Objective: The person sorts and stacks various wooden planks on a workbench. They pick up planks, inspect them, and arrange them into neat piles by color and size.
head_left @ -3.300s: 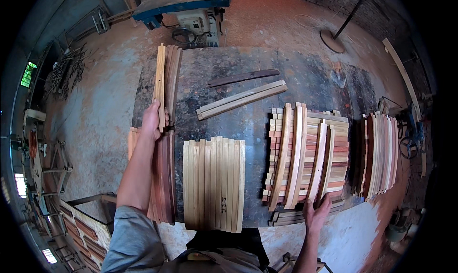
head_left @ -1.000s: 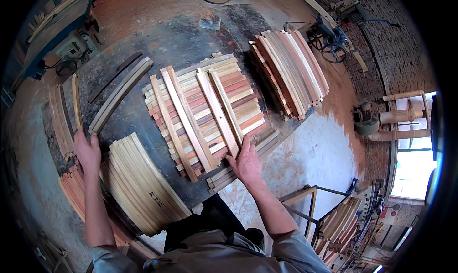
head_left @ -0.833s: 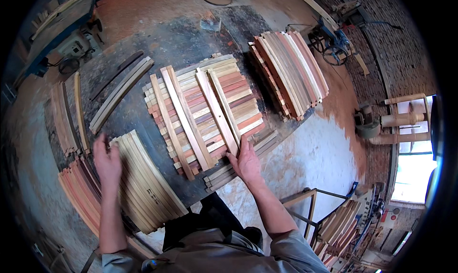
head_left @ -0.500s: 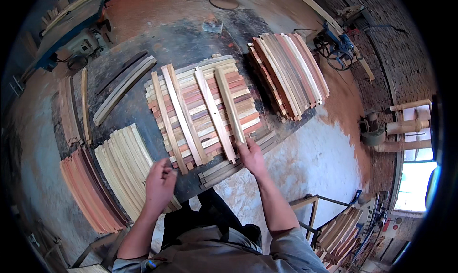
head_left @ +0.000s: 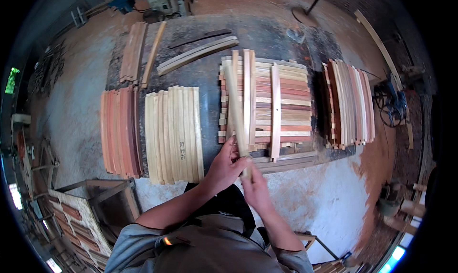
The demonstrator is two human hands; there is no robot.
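A long pale wooden strip slants up and away from my body, its near end between my two hands. My left hand is closed on it, thumb across its upper face. Just below, my right hand grips the near end, its fingers partly hidden by the strip. Under the strip's far part lies a broad stack of light, red and brown strips. On this stack rest a few crosswise strips, among them a pinkish strip with a dark knot and a pale pair beside the held strip.
Left of the mixed stack lies a pile of pale strips, then a reddish pile. Another mixed pile stands at the right. Curved strips lie farther back on the dark board. A wooden frame stands at lower left.
My right hand has brought the pale strip from the right part of the mixed stack to its left part. My left hand, empty before, now holds it too. The view has turned left.
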